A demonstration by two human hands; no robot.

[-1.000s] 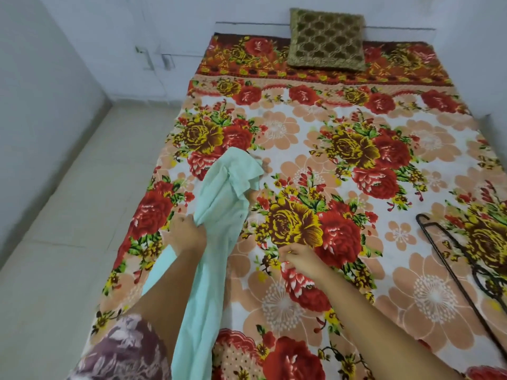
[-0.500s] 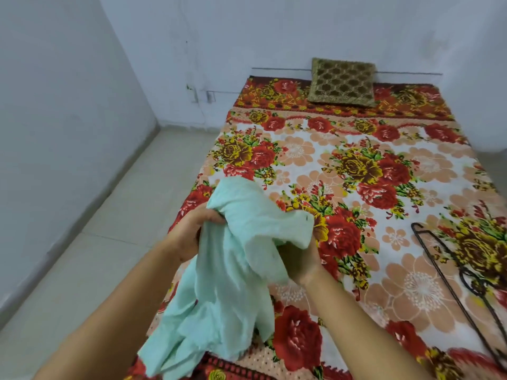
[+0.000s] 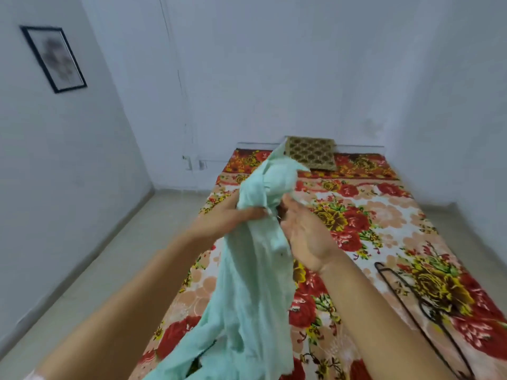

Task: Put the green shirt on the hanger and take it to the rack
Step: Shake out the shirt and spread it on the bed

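The pale green shirt (image 3: 252, 270) hangs bunched in the air above the bed, its top raised and its tail trailing down toward me. My left hand (image 3: 233, 212) grips the cloth near the top; its fingers are buried in the folds. My right hand (image 3: 304, 237) holds the shirt's right edge, palm toward me, fingertips tucked into the fabric. A dark wire hanger (image 3: 417, 303) lies flat on the bedspread at the right, apart from both hands.
The bed (image 3: 384, 220) carries a red and yellow floral bedspread, with a gold patterned cushion (image 3: 310, 153) against the far wall. Tiled floor (image 3: 115, 256) runs along the bed's left side. A framed picture (image 3: 53, 58) hangs on the left wall.
Both hands lifted the shirt up off the bed and brought it higher in front of me. The view tilted up, so more wall shows. The hanger stayed put.
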